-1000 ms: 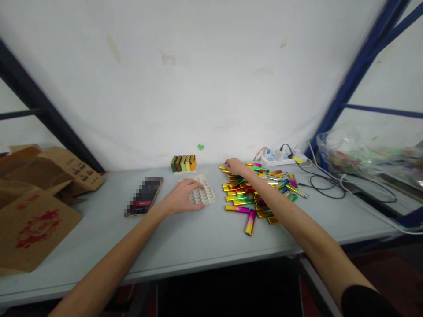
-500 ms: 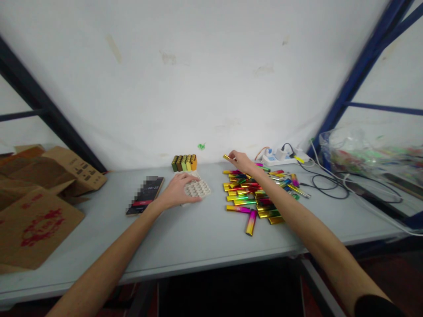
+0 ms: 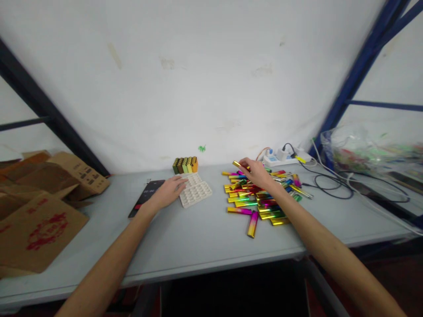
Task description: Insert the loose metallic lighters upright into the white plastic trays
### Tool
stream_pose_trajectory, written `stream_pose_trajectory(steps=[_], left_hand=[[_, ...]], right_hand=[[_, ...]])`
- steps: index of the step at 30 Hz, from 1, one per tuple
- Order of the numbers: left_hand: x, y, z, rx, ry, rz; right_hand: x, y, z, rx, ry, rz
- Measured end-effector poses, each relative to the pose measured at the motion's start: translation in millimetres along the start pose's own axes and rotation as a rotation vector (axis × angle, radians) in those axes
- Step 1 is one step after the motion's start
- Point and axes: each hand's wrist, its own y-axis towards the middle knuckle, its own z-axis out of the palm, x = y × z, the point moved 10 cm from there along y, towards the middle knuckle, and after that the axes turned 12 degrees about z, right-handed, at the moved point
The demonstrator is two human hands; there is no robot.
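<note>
One shiny gold piece (image 3: pixel 237 164) is pinched in your right hand (image 3: pixel 255 171) above the colourful pile (image 3: pixel 244 204); your left hand (image 3: pixel 170 191), loosely spread, lies at the left edge of two white trays (image 3: pixel 196 194).

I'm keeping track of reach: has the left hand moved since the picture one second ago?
Yes. Judged against the green mark on the wall, the left hand has shifted left, toward the phone.

- Front white tray (image 3: pixel 199 193): flat, rows of hollows showing.
- Shiny tubes (image 3: pixel 242 204): gold, purple, green, heaped right of that tray.
- Gold tube (image 3: pixel 236 164): held up, tilted, behind-right of it.
</note>
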Motion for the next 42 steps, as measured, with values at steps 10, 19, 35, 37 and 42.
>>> stream_pose_trajectory(steps=[10, 19, 35, 37, 42], left_hand=[[12.7, -1.7, -0.8, 0.053, -0.024, -0.030], [8.3, -1.7, -15.8, -0.070, -0.043, -0.104], [-18.2, -9.0, -73.8, -0.523, -0.211, -0.129], [-25.1, -8.7, -71.0, -0.506, -0.308, -0.147], [-64.2, 3.9, -38.7, -0.134, -0.201, -0.051]], right_hand=[[11.6, -5.0, 3.4, 0.009, -0.044, -0.035], [12.5, -6.2, 12.1, 0.007, -0.075, -0.059], [16.8, -7.4, 5.3, -0.026, -0.040, -0.067], [17.6, -7.3, 4.0, -0.027, -0.037, -0.063], [19.0, -8.1, 2.7, -0.020, -0.040, -0.055]])
